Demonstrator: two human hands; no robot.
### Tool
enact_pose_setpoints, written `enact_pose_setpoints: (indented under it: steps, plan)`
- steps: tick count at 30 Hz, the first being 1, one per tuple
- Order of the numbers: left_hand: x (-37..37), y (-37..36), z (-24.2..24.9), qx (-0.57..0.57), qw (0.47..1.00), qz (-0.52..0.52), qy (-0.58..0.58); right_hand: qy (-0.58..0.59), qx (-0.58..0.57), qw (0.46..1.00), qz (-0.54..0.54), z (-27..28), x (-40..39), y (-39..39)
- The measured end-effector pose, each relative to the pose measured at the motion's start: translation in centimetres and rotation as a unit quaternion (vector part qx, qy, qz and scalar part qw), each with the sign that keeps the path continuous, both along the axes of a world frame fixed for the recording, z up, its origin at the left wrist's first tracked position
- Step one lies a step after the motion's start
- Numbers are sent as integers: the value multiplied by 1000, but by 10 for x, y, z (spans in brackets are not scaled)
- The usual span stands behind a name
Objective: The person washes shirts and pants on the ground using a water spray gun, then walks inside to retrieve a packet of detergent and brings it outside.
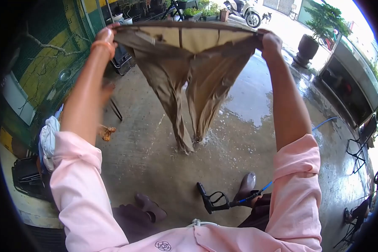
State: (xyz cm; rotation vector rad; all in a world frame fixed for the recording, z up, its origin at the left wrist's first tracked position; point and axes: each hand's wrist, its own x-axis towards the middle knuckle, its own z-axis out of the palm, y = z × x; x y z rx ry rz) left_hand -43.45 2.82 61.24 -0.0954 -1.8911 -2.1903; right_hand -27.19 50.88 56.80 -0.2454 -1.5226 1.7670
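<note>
A pair of wet brown trousers (155,63) hangs stretched out by its waistband in front of me, the legs reaching down towards the wet floor, with water splashing around their ends. At the waistband's left end, my left hand (107,35) is closed on the cloth, an orange band on its wrist. The opposite end is gripped by my right hand (271,42). Both arms are raised and spread apart. Below the trousers, a black spray gun (216,201) with a blue hose lies on the floor between my boots.
Light cloths (49,136) and a black crate (27,178) are at the left, near a green mesh fence (63,38). A potted tree (308,46) and a glass-fronted cabinet (344,84) stand at the right. A white scooter (243,10) is further back.
</note>
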Motion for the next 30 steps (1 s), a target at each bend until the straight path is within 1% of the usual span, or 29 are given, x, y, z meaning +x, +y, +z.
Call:
enact_pose_setpoints:
  steps: [1,2,3,4,5,6,7,8,9,10,11,13,14,15,16,17,18,19,20,21,22,23,24,25,26,27,28,29,30]
  plan:
    - [21,7,43,38,998,-5,45,47,-16,999,9,39,3,-8]
    - [28,5,73,68,994,19,86,61,-2,998,-20,70,9,-16]
    - [48,4,96,71,993,21,92,118,50,992,7,84,16,-15]
    - [77,4,113,93,984,7,148,177,99,978,39,97,24,-15]
    - [100,0,118,114,972,-7,204,181,-5,976,124,113,57,-33]
    - [111,-14,114,84,977,-23,195,165,346,923,-26,106,72,-30]
    - [121,-30,113,52,978,-39,197,148,252,956,18,100,91,-48]
    - [138,-37,97,101,976,-27,193,139,142,978,57,95,110,-67]
    - [167,-33,77,148,971,-16,186,135,29,987,83,89,130,-85]
    - [181,-50,45,141,972,-57,178,109,39,987,113,68,150,-97]
    - [225,-44,17,120,983,-61,125,65,38,987,143,37,175,-108]
    - [244,-81,-80,-40,998,-22,45,20,27,992,123,-46,196,-118]
    - [269,-77,-125,2,1000,1,-11,-28,12,990,137,-96,210,-121]
    - [295,-86,-169,-84,991,-29,-101,-99,-5,986,131,-150,226,-127]
    - [311,-118,-221,-276,929,-111,-219,-174,85,971,138,-220,246,-124]
    - [341,-139,-264,-496,834,-196,-141,-305,169,931,108,-263,279,-141]
    - [385,-128,-249,-630,703,-230,-236,-375,322,864,96,-332,314,-149]
    - [406,-137,-269,-668,639,-267,-272,-445,390,789,165,-354,347,-164]
    - [415,-137,-271,-660,623,-310,-283,-465,463,723,217,-372,370,-178]
    - [425,-134,-270,-650,605,-353,-294,-460,522,672,256,-403,389,-187]
    - [419,-127,-265,-636,615,-400,-239,-441,578,623,290,-422,403,-195]
    - [410,-120,-262,-566,698,-388,-204,-417,629,571,324,-436,415,-203]
    - [401,-113,-260,-490,772,-368,-166,-416,675,503,344,-448,424,-208]
    - [393,-107,-257,-517,782,-317,-145,-417,673,501,348,-458,430,-211]
    - [387,-101,-255,-542,788,-264,-122,-411,725,441,335,-467,436,-211]
    - [383,-99,-253,-581,774,-223,-118,-401,772,376,319,-478,442,-209]
    - [382,-100,-252,-579,775,-223,-122,-325,800,419,279,-492,448,-203]
    - [380,-101,-251,-620,741,-216,-144,-325,802,416,281,-512,451,-199]
    - [379,-101,-250,-658,705,-207,-164,-285,827,410,257,-534,453,-194]
